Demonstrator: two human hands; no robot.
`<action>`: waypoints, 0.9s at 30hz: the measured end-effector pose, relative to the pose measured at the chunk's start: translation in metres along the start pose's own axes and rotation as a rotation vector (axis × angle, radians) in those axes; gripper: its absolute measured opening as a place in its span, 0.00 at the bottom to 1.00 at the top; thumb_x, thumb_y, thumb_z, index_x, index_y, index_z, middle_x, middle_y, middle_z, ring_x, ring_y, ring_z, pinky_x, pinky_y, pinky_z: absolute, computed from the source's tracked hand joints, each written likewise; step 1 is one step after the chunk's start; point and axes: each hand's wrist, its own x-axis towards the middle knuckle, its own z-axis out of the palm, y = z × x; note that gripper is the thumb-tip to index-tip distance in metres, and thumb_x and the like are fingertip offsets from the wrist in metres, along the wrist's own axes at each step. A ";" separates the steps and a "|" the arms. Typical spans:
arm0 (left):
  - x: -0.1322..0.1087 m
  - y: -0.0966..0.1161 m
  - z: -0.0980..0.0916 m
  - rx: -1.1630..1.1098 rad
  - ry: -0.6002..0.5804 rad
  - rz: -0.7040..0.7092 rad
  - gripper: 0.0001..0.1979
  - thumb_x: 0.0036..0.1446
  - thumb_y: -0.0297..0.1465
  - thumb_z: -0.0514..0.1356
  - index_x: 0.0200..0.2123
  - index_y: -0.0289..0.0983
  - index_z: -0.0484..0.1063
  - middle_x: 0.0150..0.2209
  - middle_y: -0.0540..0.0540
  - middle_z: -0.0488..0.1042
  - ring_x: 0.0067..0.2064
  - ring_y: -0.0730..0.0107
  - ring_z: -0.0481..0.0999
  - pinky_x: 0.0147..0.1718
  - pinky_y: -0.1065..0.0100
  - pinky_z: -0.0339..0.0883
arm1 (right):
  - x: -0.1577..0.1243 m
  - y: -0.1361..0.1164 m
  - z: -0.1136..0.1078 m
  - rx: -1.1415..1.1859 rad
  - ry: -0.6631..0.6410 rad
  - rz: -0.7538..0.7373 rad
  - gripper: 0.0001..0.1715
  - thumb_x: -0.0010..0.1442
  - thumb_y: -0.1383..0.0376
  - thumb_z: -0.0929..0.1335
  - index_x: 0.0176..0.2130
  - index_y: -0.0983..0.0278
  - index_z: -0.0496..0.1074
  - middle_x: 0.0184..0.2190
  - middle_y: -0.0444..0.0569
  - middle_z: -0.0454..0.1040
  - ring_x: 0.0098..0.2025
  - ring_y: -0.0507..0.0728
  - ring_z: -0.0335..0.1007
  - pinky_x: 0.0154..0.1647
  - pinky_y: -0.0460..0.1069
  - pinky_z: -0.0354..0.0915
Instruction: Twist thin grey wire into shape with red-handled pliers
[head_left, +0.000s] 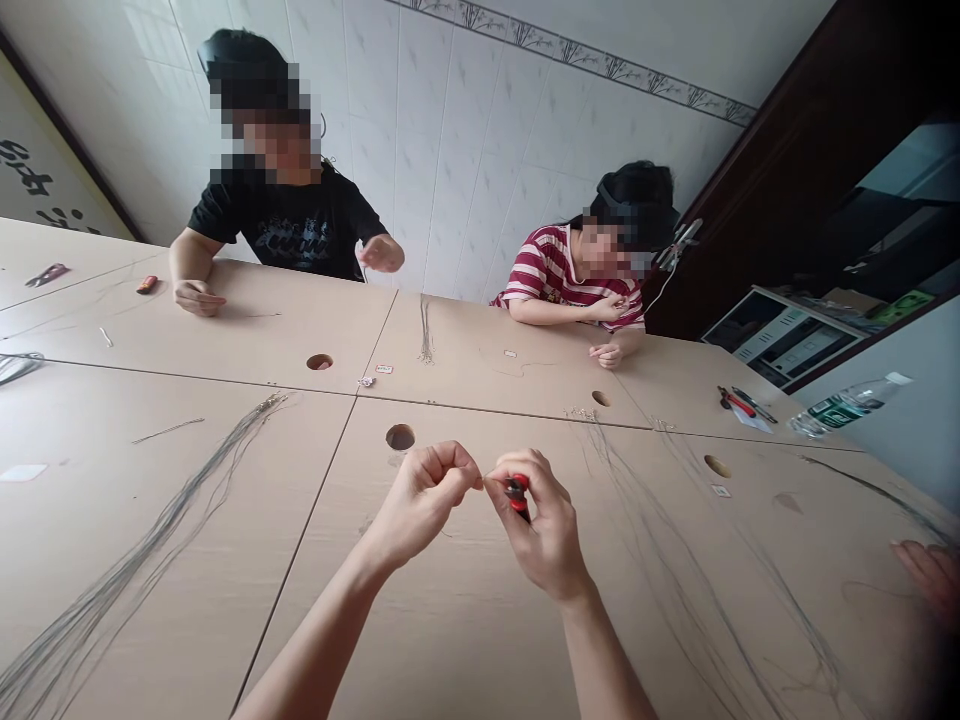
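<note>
Over the middle of the table, my left hand (421, 503) is closed in a pinch, its thumb and forefinger meeting at the tip. Whatever it pinches is too small to make out. My right hand (547, 525) almost touches it, fingertips to fingertips, and is closed around small pliers (517, 488) with red and dark parts, the rest of them hidden in the palm. To the left lies a long bundle of thin grey cords (191, 490) with small bits at its far end. More thin cords (660, 530) spread out on the right.
Across the table (300, 600) sit a person in black (292, 225) and a person in striped red (540, 265). Another person's hand (930, 570) shows at the right edge. Round holes (400, 437) pierce the tabletop. A water bottle (847, 405) lies near red-handled pliers (736, 402).
</note>
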 end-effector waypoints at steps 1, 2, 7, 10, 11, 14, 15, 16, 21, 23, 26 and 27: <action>0.000 0.000 0.000 0.001 -0.002 0.007 0.09 0.56 0.32 0.54 0.25 0.37 0.66 0.18 0.57 0.49 0.22 0.77 0.44 0.21 0.70 0.40 | 0.000 0.000 0.000 0.005 0.000 0.007 0.07 0.64 0.71 0.64 0.36 0.60 0.64 0.31 0.46 0.68 0.35 0.55 0.63 0.38 0.52 0.61; 0.000 0.000 0.000 0.002 -0.004 0.014 0.09 0.57 0.32 0.54 0.25 0.37 0.65 0.18 0.57 0.49 0.22 0.77 0.44 0.21 0.70 0.40 | 0.000 0.000 0.000 0.013 0.001 0.017 0.06 0.64 0.71 0.64 0.35 0.60 0.64 0.31 0.46 0.68 0.35 0.55 0.63 0.37 0.52 0.61; 0.000 0.003 -0.001 -0.011 0.001 0.015 0.10 0.57 0.33 0.54 0.25 0.37 0.65 0.18 0.58 0.48 0.22 0.77 0.44 0.20 0.71 0.39 | 0.000 -0.003 -0.001 0.128 0.019 0.119 0.05 0.65 0.67 0.64 0.35 0.60 0.65 0.31 0.45 0.66 0.31 0.53 0.62 0.32 0.49 0.61; 0.000 0.004 -0.002 -0.008 0.008 0.021 0.10 0.57 0.33 0.53 0.24 0.37 0.66 0.17 0.58 0.48 0.21 0.77 0.43 0.20 0.71 0.38 | 0.000 -0.004 -0.002 0.201 0.035 0.193 0.02 0.65 0.65 0.65 0.39 0.60 0.68 0.34 0.46 0.66 0.31 0.51 0.63 0.30 0.48 0.62; 0.000 0.004 -0.002 -0.004 0.003 0.023 0.10 0.57 0.32 0.53 0.24 0.37 0.66 0.17 0.58 0.49 0.21 0.78 0.43 0.20 0.71 0.39 | 0.000 -0.004 -0.003 0.217 0.038 0.211 0.03 0.65 0.64 0.65 0.40 0.60 0.68 0.36 0.47 0.67 0.32 0.52 0.64 0.31 0.48 0.62; -0.001 0.005 -0.002 0.009 -0.028 0.020 0.09 0.56 0.31 0.54 0.24 0.37 0.66 0.18 0.58 0.49 0.21 0.78 0.44 0.20 0.71 0.39 | 0.000 -0.004 -0.004 0.257 0.034 0.238 0.05 0.65 0.62 0.65 0.40 0.60 0.69 0.38 0.47 0.69 0.35 0.53 0.66 0.34 0.48 0.63; -0.002 0.005 -0.002 0.014 -0.039 0.019 0.09 0.56 0.31 0.54 0.24 0.37 0.66 0.18 0.58 0.49 0.21 0.78 0.44 0.20 0.71 0.39 | 0.000 -0.004 -0.004 0.272 0.030 0.239 0.06 0.65 0.61 0.65 0.40 0.60 0.69 0.37 0.47 0.69 0.35 0.53 0.66 0.33 0.48 0.62; -0.002 0.005 -0.002 0.020 -0.049 0.018 0.08 0.55 0.30 0.54 0.24 0.37 0.66 0.18 0.58 0.49 0.21 0.78 0.44 0.20 0.71 0.40 | 0.000 -0.005 -0.004 0.286 0.026 0.240 0.06 0.65 0.61 0.65 0.39 0.60 0.69 0.36 0.47 0.69 0.34 0.53 0.65 0.33 0.48 0.62; -0.003 0.007 -0.001 0.029 -0.088 0.007 0.08 0.55 0.30 0.53 0.25 0.36 0.66 0.18 0.57 0.51 0.22 0.78 0.45 0.21 0.70 0.40 | 0.001 -0.007 -0.003 0.352 -0.003 0.269 0.11 0.66 0.61 0.63 0.32 0.62 0.65 0.28 0.43 0.63 0.27 0.51 0.55 0.29 0.48 0.56; -0.003 0.007 -0.001 0.013 -0.090 0.001 0.08 0.55 0.30 0.53 0.24 0.36 0.66 0.18 0.58 0.50 0.22 0.78 0.45 0.21 0.70 0.40 | 0.002 -0.008 -0.002 0.377 -0.014 0.280 0.12 0.66 0.62 0.63 0.30 0.62 0.63 0.27 0.42 0.60 0.26 0.50 0.53 0.28 0.47 0.54; -0.001 0.007 -0.001 -0.023 -0.078 -0.009 0.08 0.54 0.30 0.53 0.24 0.36 0.65 0.17 0.58 0.48 0.21 0.78 0.44 0.21 0.70 0.39 | 0.002 -0.008 0.000 0.402 -0.025 0.304 0.13 0.66 0.62 0.63 0.30 0.62 0.62 0.26 0.42 0.59 0.27 0.50 0.52 0.28 0.47 0.53; -0.001 0.007 -0.001 -0.039 -0.074 -0.012 0.08 0.54 0.30 0.54 0.23 0.36 0.65 0.17 0.58 0.48 0.21 0.78 0.44 0.21 0.70 0.39 | 0.001 -0.008 0.001 0.403 -0.027 0.312 0.13 0.66 0.62 0.63 0.30 0.62 0.62 0.27 0.42 0.59 0.27 0.50 0.52 0.28 0.47 0.53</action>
